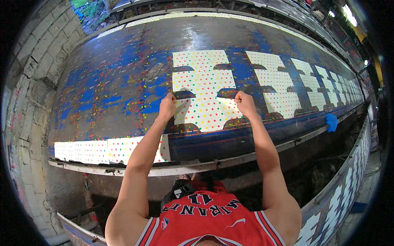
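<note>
Directly in front of me a white cut fabric piece with coloured polka dots (pixel 204 107) lies on the long paint-stained table (pixel 111 78). My left hand (pixel 167 107) pinches its upper left corner, and my right hand (pixel 246 104) pinches the upper right corner. Both corners are raised off the surface, while the middle of the piece appears to lie flat. Just beyond it, more dotted pieces (pixel 200 60) of the same shape lie in a column, with dark curved gaps at their sides.
Further columns of dotted pieces (pixel 283 104) run along the table to the right. Two dotted rectangles (pixel 82 151) lie at the near left edge. A blue crumpled item (pixel 331 122) hangs at the right edge. A block wall (pixel 37 82) stands left; another table with dotted pieces (pixel 328 209) is lower right.
</note>
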Demonstrator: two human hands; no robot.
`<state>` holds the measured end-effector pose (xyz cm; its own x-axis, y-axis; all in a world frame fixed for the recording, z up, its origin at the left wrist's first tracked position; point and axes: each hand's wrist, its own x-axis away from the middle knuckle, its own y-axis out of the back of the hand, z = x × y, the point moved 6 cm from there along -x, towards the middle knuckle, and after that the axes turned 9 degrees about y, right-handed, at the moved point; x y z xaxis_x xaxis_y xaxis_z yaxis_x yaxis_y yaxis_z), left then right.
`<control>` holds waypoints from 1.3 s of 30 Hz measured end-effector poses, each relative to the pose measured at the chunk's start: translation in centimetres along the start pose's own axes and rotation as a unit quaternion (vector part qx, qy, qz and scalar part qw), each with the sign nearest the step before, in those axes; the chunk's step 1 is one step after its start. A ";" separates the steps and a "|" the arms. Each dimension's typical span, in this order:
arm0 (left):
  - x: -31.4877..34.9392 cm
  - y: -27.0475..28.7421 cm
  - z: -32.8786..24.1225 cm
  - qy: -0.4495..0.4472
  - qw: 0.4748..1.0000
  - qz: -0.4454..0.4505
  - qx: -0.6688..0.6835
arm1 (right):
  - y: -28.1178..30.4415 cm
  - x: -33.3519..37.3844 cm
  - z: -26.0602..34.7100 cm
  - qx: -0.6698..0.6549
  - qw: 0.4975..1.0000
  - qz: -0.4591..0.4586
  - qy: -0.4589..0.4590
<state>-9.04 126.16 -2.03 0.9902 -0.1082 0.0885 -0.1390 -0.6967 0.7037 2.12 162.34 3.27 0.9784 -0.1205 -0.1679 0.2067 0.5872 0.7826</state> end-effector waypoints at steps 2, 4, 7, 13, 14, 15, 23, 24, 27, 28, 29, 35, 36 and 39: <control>1.2 0.3 -0.4 -0.001 1.000 0.004 0.028 | 0.2 0.8 1.0 -0.007 1.000 -0.008 -0.007; 3.0 1.2 -0.7 -0.027 0.999 -0.028 0.038 | 0.5 1.7 2.3 -0.020 0.998 -0.052 0.015; 5.7 2.5 -0.8 -0.076 0.996 -0.030 0.047 | 1.3 3.7 3.5 -0.016 0.995 -0.089 0.036; 10.0 5.8 -2.0 -0.153 0.986 -0.015 0.063 | 4.5 7.7 6.1 0.038 0.989 -0.133 0.047; 10.7 6.4 -2.3 -0.158 0.984 -0.016 0.082 | 5.3 8.4 6.6 0.041 0.987 -0.147 0.039; 11.4 7.1 -2.6 -0.165 0.981 -0.019 0.102 | 6.2 9.1 6.8 0.044 0.986 -0.159 0.015; 14.9 10.8 -4.3 -0.173 0.974 0.010 0.148 | 10.1 14.4 10.1 0.004 0.989 -0.150 0.007; 15.3 11.0 -4.5 -0.168 0.973 0.019 0.157 | 10.4 15.0 10.1 -0.002 0.989 -0.151 0.006; 15.7 10.9 -5.5 -0.173 0.969 0.036 0.172 | 11.2 16.5 9.0 -0.061 0.986 -0.158 -0.014; 15.8 10.7 -5.9 -0.172 0.969 0.040 0.171 | 11.2 17.0 8.3 -0.093 0.981 -0.164 -0.033; 15.8 10.4 -6.2 -0.160 0.972 0.047 0.164 | 11.3 17.6 7.4 -0.140 0.974 -0.168 -0.063; 15.0 5.4 -10.0 -0.139 0.963 0.136 0.189 | 14.3 20.2 2.5 -0.214 0.961 -0.169 -0.042; 14.8 4.0 -11.0 -0.135 0.959 0.151 0.196 | 15.4 20.8 1.4 -0.213 0.961 -0.167 -0.045; 14.0 -1.3 -14.6 -0.139 0.956 0.189 0.173 | 19.8 21.7 -2.9 -0.193 0.962 -0.191 -0.020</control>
<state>5.18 135.89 8.62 0.8325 -0.5500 0.0664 -0.5311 -0.7583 0.3780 27.39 173.69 13.36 0.8319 -0.4130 -0.3707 0.5423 0.7468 0.3849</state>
